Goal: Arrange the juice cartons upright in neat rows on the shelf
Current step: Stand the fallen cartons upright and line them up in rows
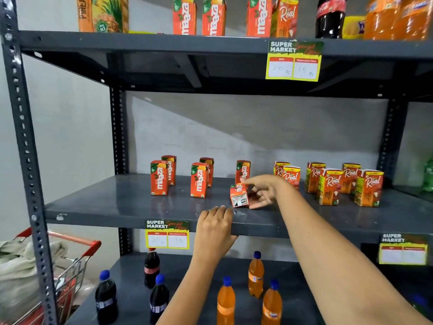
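On the middle grey shelf (117,207) stand several small orange Maaza cartons (159,181) upright in pairs at the left and middle. Several red Real cartons (328,186) stand upright at the right. One Maaza carton (239,195) lies tilted on its side near the shelf's front, its base facing me. My right hand (262,192) wraps around that tilted carton from the right, thumb on top and fingers beneath. My left hand (215,228) grips the shelf's front edge just below and left of the carton.
The top shelf carries larger juice cartons (199,17) and soda bottles (330,17). The lower shelf holds cola bottles (106,296) and orange soda bottles (226,301). Price tags (294,59) hang on the shelf edges. A red shopping cart (70,266) with bags stands at lower left.
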